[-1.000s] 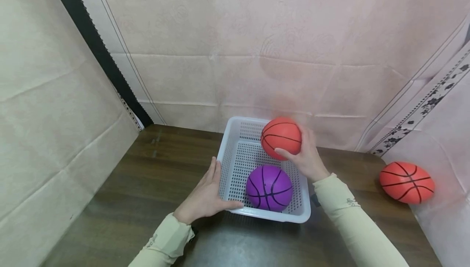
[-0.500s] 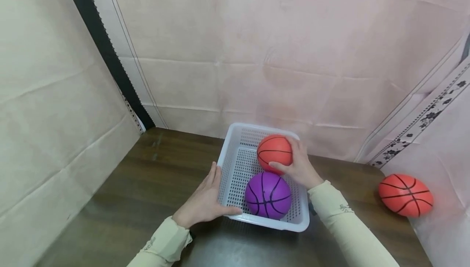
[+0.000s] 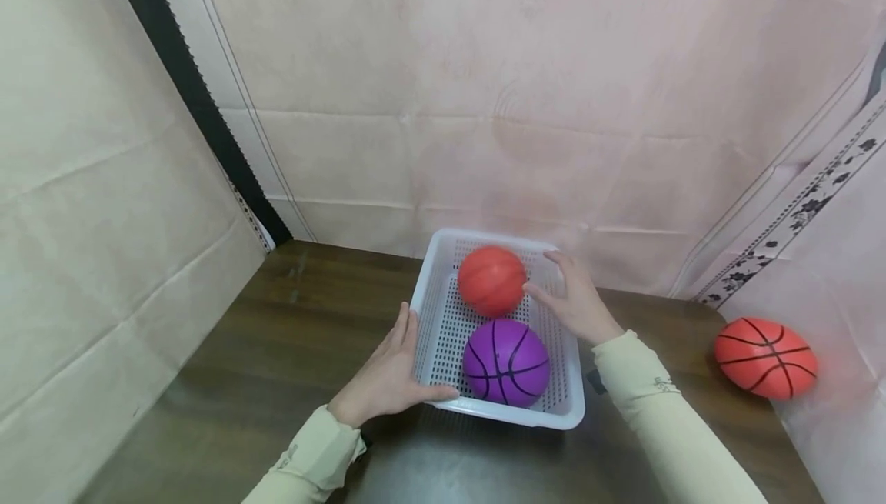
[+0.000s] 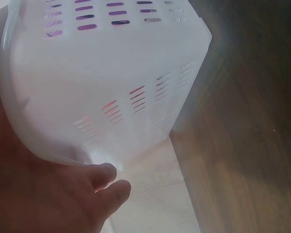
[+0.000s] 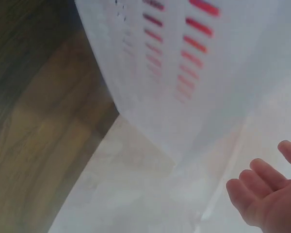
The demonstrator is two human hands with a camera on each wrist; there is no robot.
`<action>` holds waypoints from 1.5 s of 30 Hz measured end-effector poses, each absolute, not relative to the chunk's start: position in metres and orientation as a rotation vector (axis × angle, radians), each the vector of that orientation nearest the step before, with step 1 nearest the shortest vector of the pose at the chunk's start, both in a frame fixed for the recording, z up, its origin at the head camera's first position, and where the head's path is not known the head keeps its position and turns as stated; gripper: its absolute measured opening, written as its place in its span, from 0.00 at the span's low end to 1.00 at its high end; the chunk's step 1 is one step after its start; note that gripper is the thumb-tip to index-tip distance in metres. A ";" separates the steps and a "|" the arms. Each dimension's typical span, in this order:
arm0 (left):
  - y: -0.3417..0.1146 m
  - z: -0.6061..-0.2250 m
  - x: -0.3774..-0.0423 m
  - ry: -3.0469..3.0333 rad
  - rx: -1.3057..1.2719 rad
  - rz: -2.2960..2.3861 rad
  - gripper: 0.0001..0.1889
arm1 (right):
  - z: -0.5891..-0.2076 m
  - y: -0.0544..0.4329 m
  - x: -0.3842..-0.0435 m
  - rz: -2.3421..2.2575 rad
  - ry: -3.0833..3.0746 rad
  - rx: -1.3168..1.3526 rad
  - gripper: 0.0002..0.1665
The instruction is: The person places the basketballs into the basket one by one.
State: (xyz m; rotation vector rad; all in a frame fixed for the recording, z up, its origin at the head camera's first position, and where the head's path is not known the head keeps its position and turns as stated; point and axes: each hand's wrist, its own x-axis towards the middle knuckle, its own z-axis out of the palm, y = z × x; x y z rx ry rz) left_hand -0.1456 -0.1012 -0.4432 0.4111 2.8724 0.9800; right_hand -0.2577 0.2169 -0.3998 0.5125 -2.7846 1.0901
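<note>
A white plastic basket [image 3: 428, 350] with slotted walls stands on the table. Inside it, a purple toy basketball [image 3: 506, 362] lies near the front and a red toy basketball [image 3: 492, 281] lies behind it, its lines blurred. My left hand [image 3: 388, 377] rests spread on the basket's front left corner, thumb along the front rim and fingers straight at the left side. The left wrist view shows its fingertips [image 4: 117, 190] beside the rim. My right hand [image 3: 577, 304] is over the right rim with fingers spread, holding nothing, its thumb tip close to the red ball.
Another red ball [image 3: 765, 358], oval-looking in this view, lies at the table's right edge against the cloth. Pale cloth walls [image 3: 443, 142] rise behind and at both sides of the brown wooden table [image 3: 277, 381]. The basket's far end is close to the back cloth.
My right hand has lowered the red basketball into the basket and let it go; the ball has moved left, and the hand has drawn back right. The left hand has stayed at the corner.
</note>
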 end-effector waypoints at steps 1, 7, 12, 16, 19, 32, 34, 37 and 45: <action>-0.101 -0.443 -0.146 2.871 0.409 0.975 0.73 | -0.399 0.222 -0.257 1.093 -2.771 0.491 0.48; -0.101 -0.442 -0.149 2.869 0.378 0.960 0.74 | -0.395 0.264 -0.250 1.051 -2.667 0.357 0.46; -0.100 -0.443 -0.150 2.860 0.379 0.967 0.74 | -0.394 0.305 -0.238 1.026 -2.570 0.168 0.48; -0.100 -0.443 -0.149 2.855 0.373 0.974 0.75 | -0.399 0.341 -0.227 0.933 -2.537 -0.043 0.51; -0.100 -0.443 -0.150 2.856 0.355 0.964 0.76 | -0.405 0.366 -0.222 0.869 -2.523 -0.246 0.53; -0.100 -0.443 -0.150 2.861 0.380 0.958 0.74 | -0.442 0.445 -0.203 0.614 -2.547 -0.758 0.65; -0.100 -0.442 -0.150 2.861 0.374 0.951 0.74 | -0.448 0.452 -0.203 0.602 -2.558 -0.777 0.66; -0.100 -0.442 -0.149 2.861 0.369 0.932 0.75 | -0.454 0.459 -0.201 0.586 -2.574 -0.811 0.66; -0.100 -0.442 -0.150 2.856 0.374 0.923 0.76 | -0.459 0.468 -0.201 0.571 -2.637 -0.840 0.69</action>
